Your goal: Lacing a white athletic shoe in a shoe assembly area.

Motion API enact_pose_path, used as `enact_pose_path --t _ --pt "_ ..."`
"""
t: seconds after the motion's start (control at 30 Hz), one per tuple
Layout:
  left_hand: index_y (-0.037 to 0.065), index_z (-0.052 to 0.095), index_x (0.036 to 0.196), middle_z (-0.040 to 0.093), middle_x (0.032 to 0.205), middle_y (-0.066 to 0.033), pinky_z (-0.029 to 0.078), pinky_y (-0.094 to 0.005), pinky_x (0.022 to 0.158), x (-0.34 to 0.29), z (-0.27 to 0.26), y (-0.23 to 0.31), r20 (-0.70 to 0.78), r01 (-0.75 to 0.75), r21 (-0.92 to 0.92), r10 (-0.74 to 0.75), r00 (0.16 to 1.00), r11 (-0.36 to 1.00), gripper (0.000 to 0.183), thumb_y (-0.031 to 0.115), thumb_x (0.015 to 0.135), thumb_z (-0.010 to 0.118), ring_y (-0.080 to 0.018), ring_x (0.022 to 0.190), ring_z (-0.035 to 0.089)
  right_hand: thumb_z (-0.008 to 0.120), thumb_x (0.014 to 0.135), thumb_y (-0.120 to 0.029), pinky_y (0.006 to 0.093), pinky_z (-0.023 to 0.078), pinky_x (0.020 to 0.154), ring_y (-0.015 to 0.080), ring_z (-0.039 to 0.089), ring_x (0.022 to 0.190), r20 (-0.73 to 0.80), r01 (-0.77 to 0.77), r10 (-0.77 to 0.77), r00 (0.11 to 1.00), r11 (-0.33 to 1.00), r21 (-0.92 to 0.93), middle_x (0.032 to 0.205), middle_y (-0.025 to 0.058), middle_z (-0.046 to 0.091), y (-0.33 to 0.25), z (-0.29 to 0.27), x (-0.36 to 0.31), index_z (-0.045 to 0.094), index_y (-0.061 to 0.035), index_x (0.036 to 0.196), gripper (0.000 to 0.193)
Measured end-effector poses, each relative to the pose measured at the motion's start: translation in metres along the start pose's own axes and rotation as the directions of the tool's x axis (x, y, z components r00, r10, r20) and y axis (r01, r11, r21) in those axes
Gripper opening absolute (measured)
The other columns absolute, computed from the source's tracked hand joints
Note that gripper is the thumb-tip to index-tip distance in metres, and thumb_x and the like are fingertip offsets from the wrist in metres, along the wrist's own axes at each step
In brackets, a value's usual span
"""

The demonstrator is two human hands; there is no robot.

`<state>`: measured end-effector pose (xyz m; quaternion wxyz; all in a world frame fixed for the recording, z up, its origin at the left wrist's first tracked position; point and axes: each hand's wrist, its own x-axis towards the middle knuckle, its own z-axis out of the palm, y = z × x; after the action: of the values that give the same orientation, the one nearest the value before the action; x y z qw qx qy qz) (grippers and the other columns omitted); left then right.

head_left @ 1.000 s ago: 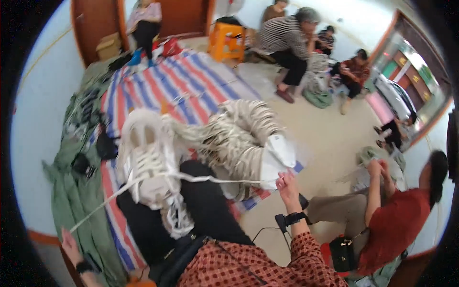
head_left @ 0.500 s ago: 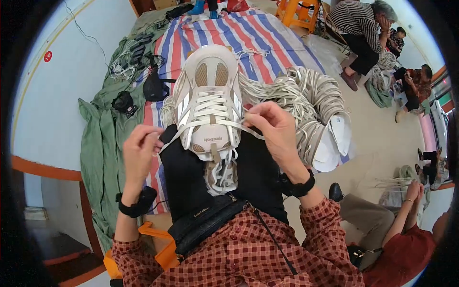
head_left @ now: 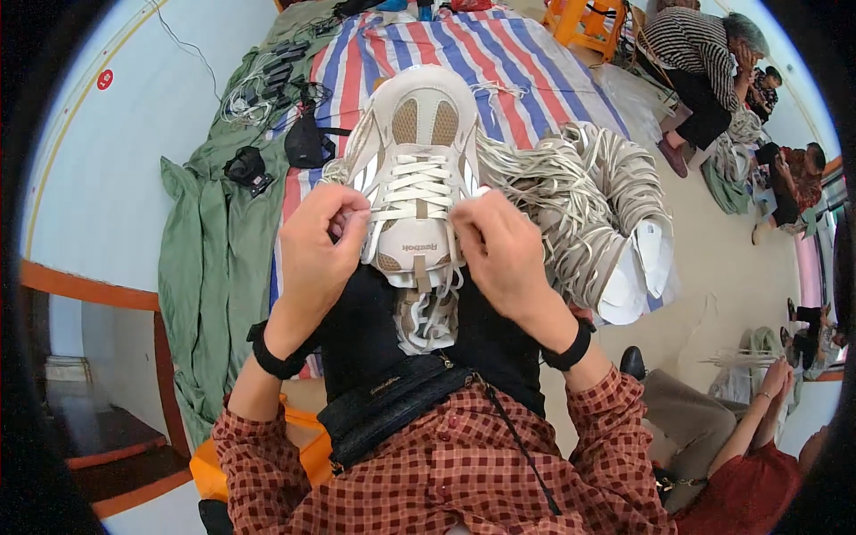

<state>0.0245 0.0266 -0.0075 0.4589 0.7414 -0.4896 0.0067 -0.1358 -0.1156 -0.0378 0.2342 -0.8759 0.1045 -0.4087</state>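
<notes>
One pale sneaker, toe pointing far: left hand fingers pinching its lace. Right hand fingers curled, can't tell if they're gripping. Beige stack sits right.

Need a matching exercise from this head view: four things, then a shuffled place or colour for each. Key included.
1. Shoe upper
2. Waist bag
3. Floor sheet
4. Cloth along the wall

A. Red, white and blue stripes
B. Green
C. Between left hand and right hand
D. Black

Pairs: 1-C, 2-D, 3-A, 4-B
</notes>
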Motion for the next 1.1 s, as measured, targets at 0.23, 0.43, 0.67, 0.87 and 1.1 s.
enact_pose_path --t 0.23,0.43,0.67,0.87,1.1 --pt "0.004 0.057 0.087 0.058 0.081 -0.0115 0.048 -0.0403 0.063 0.01 -0.007 0.004 0.301 -0.383 0.449 0.267 0.916 0.807 0.008 0.003 0.08 0.059 -0.0315 0.075 0.06 0.064 0.077 -0.006 0.0345 0.047 0.063 0.0256 0.06 0.067 0.062 -0.37 0.368 0.928 0.882 0.292 0.076 0.0137 0.059 0.01 0.002 0.002 0.058 -0.0055 0.101 0.024" --pt "0.001 0.055 0.091 0.054 0.083 -0.0112 0.044 -0.031 0.068 0.009 0.003 0.002 0.152 -0.029 0.208 -0.003 0.988 0.978 0.009 0.0 0.082 0.058 -0.0226 0.073 0.052 0.056 0.078 -0.007 0.0417 0.045 0.077 0.0324 0.057 0.085 -0.207 -0.074 0.061 0.976 0.996 -0.055 0.091 0.0157 0.058 -0.002 0.027 -0.019 0.057 -0.0003 0.104 0.027" --pt "0.001 0.056 0.116 0.056 0.109 -0.0117 0.047 -0.0317 0.075 -0.028 0.011 -0.021 -0.03 -0.109 0.34 0.127 0.991 0.934 0.03 0.0 0.086 0.058 -0.0217 0.09 0.056 0.056 0.075 -0.012 0.0404 0.044 0.076 0.0318 0.053 0.086 -0.35 -0.08 0.063 0.935 0.996 -0.034 0.09 0.0142 0.052 -0.016 0.026 -0.026 0.053 0.0031 0.101 0.03" --pt "-0.001 0.056 0.118 0.058 0.107 -0.0153 0.049 -0.0352 0.078 -0.016 0.017 -0.034 0.061 -0.376 0.462 0.394 0.917 0.803 0.031 -0.006 0.087 0.053 -0.0289 0.094 0.06 0.058 0.071 -0.011 0.0382 0.045 0.072 0.032 0.053 0.085 -0.175 -0.05 0.045 0.984 0.999 -0.022 0.086 0.0133 0.05 -0.001 0.023 -0.028 0.051 0.0005 0.089 0.022" --pt "0.005 0.055 0.118 0.058 0.11 -0.0149 0.05 -0.0382 0.077 -0.018 0.007 -0.024 0.269 -0.432 0.595 0.339 0.902 0.678 0.037 -0.002 0.082 0.053 -0.0315 0.097 0.06 0.062 0.064 -0.014 0.0365 0.045 0.07 0.0305 0.053 0.086 -0.079 0.05 -0.068 0.995 0.977 -0.208 0.089 0.0151 0.053 -0.004 0.024 -0.02 0.057 0.0023 0.087 0.028"
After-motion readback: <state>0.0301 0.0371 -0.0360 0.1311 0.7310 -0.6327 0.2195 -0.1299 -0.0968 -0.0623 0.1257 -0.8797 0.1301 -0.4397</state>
